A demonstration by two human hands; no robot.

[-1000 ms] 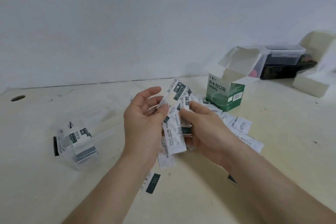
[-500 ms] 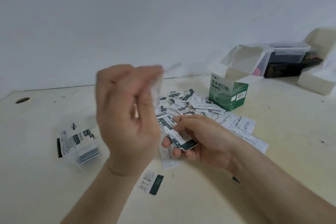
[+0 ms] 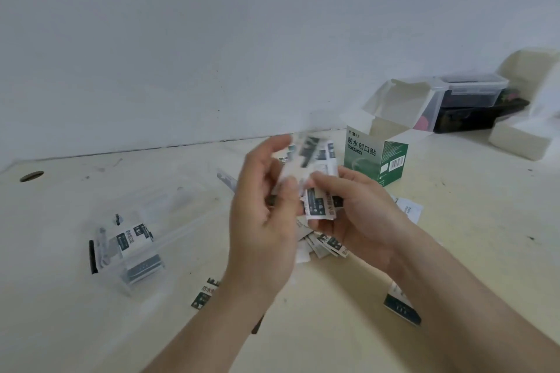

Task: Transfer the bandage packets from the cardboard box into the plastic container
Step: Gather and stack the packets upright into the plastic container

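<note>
Centrally, left hand [image 3: 261, 230] and right hand [image 3: 362, 216] tight around bandage packets [image 3: 316, 206]; cardboard box [image 3: 374, 162] behind, plastic container [image 3: 135, 277] leftward.

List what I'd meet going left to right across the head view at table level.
Hole in the table → plastic container → loose packet → left hand → held bandage packets → cardboard box → lidded tub → white box.

On the surface [image 3: 454, 221], the plastic container [image 3: 127, 248] lies left, the cardboard box [image 3: 375, 157] right, loose bandage packets [image 3: 330, 244] between them
</note>
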